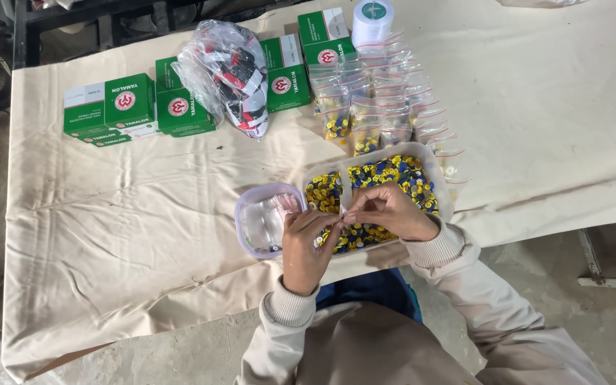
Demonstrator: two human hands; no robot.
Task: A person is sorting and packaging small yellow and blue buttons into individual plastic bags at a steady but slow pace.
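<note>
My left hand [306, 246] and my right hand [388, 210] meet over the near edge of a clear plastic tray [442, 187] filled with small yellow and blue round pieces [399, 173]. Both hands pinch a small clear zip bag [346, 214] between their fingertips. Just left of my left hand stands a small square clear tub [259, 221] with empty clear bags inside.
Several filled and empty small zip bags [379, 107] lie in rows beyond the tray. Green cardboard boxes [112, 108] line the back of the cream cloth-covered table [130, 235]. A clear bag of red, black and white items [233, 75] and a white roll [372, 20] sit there too.
</note>
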